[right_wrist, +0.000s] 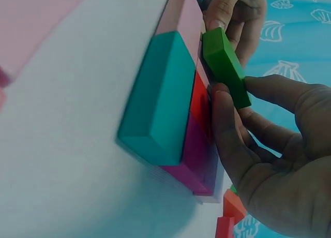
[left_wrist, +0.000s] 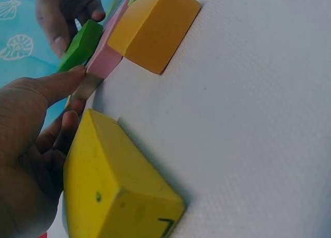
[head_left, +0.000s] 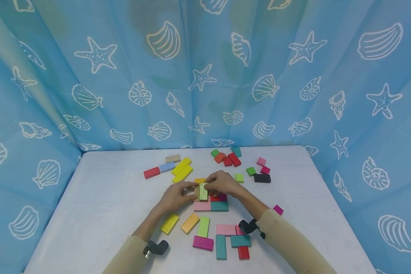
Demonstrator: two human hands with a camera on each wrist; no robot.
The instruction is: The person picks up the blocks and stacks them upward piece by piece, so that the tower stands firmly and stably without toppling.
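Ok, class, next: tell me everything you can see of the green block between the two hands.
The green block is a flat-faced oblong with crisp edges, apparently painted wood. It is above the flat group of blocks; in the head view its long side runs front to back. The right hand pinches it; the left hand is close, contact unclear.

We see a smooth green rectangular block [right_wrist: 223, 64] with the satin look of painted wood. The teal rectangular block [right_wrist: 155, 95] seems equally smooth, faintly glossy, and the yellow rectangular block [left_wrist: 121, 181] has a soft sheen. The blue shell-printed curtain [head_left: 219, 95] looks like creased cloth, the beige sleeve [head_left: 291, 239] matt fabric, the white table covering [left_wrist: 238, 124] matt and finely textured.
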